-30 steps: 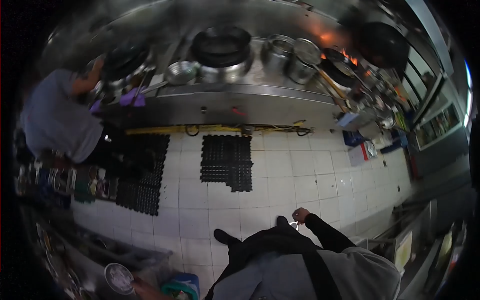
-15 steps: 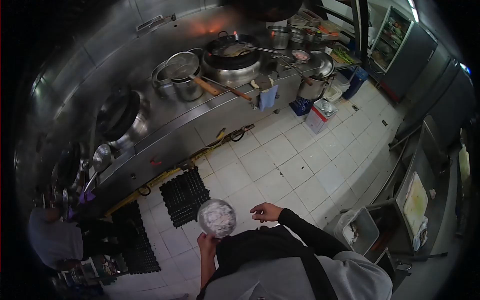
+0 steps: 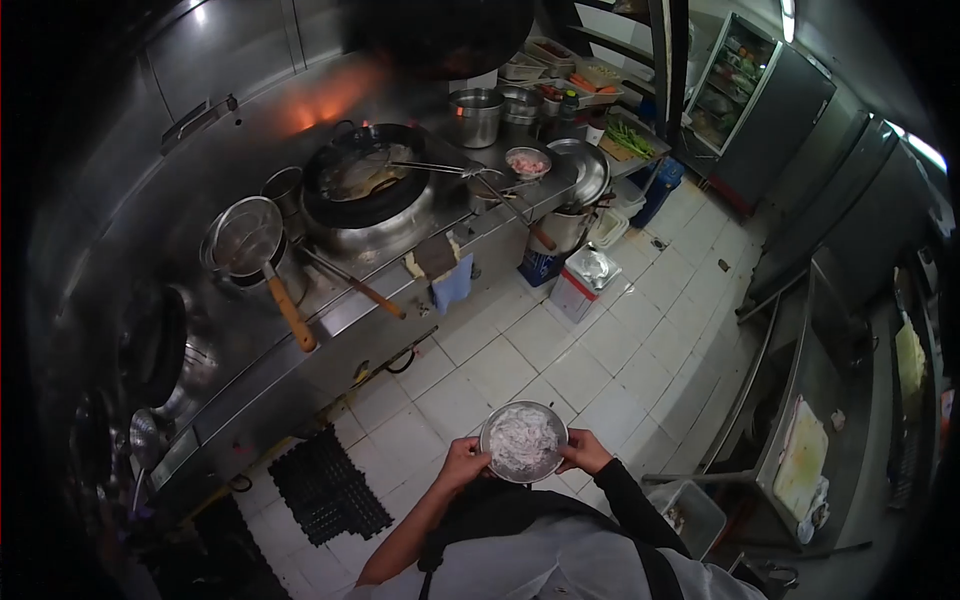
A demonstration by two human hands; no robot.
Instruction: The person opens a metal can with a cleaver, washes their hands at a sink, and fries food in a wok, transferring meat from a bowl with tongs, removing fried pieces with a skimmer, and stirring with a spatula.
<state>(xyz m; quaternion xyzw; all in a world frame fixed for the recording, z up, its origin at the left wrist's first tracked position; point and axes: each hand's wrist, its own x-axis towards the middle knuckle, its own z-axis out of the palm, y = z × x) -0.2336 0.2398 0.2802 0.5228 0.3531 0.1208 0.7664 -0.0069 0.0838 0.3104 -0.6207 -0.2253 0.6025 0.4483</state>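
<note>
A round metal bowl (image 3: 524,479) is held level in front of my body. White, powdery-looking food (image 3: 523,437) fills it; what lies under the coating cannot be made out. My left hand (image 3: 464,463) grips the rim on the left side. On the opposite side, my right hand (image 3: 584,453) is closed on the rim, thumb toward the top edge.
Along the steel counter sit a wok (image 3: 365,180) holding liquid, a wooden-handled strainer (image 3: 247,238) and a small bowl of pinkish food (image 3: 527,162). A grey bin (image 3: 706,512) stands at right, below a cutting board (image 3: 803,460). A black mat (image 3: 330,487) covers floor tiles.
My right hand, free before, now grips the bowl too. The bowl has come round to the middle of my body. My view has turned right and nearer the stove.
</note>
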